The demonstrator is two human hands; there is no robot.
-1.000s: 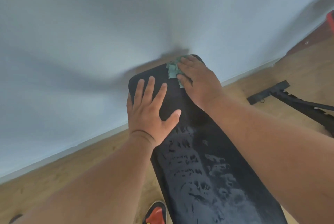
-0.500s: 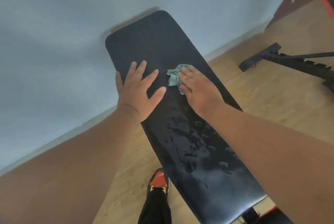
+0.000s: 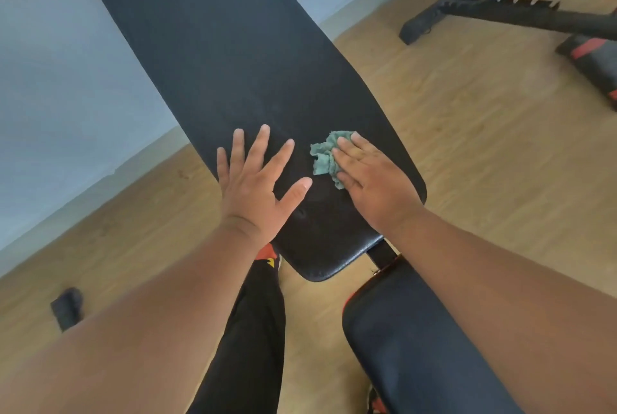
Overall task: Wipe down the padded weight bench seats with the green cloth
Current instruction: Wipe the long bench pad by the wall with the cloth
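The long black padded backrest (image 3: 227, 46) of the weight bench runs from the upper left down to the centre. My left hand (image 3: 257, 186) lies flat on its lower part with fingers spread. Beside it, my right hand (image 3: 370, 183) presses the crumpled green cloth (image 3: 325, 156) against the pad with straight fingers; most of the cloth is under the palm. A second black seat pad with red trim (image 3: 400, 347) sits at the lower right, partly under my right forearm.
Wooden floor surrounds the bench, with a pale wall at the upper left. Another black bench frame (image 3: 484, 9) and a black-and-red pad (image 3: 594, 59) lie at the upper right. My leg in black trousers (image 3: 253, 330) stands beside the bench. A small black foot (image 3: 66, 306) sits lower left.
Both hands have slid down the backrest from its top end to its lower end, the right hand dragging the cloth along. The wet streaks seen earlier on the pad no longer show.
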